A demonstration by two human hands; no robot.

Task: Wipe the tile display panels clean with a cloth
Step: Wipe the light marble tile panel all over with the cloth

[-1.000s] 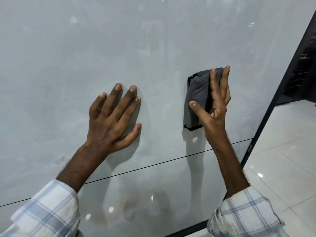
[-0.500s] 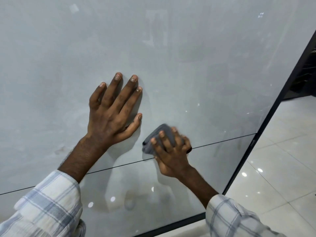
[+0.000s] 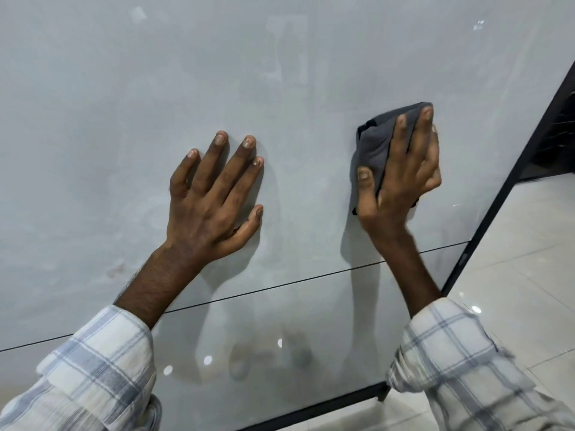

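Pressing flat against the upper tile panel, the left hand has its fingers straight and spread, the thumb out to the side, and it holds nothing. Well apart from it, towards the panel's right edge and a little higher, the right hand holds a cloth against the same glossy pale grey surface. The cloth is dark grey and bunched. The fingers lie over its right part, the fingertips near its top edge. The thumb is bent against its lower left side, so it is gripped as well as pressed. Part of it pokes out above and to the left of the hand.

A thin dark seam runs below both wrists, slanting up to the right, and parts this panel from the lower panel, which shows blurred reflections of the arms and small bright spots of light. Faint smudges mark the upper panel left of the left wrist. A black frame borders the panels on the right and along the bottom. Beyond it lies a shiny light tiled floor. Both arms wear checked white and blue sleeves, pushed back from the wrists.
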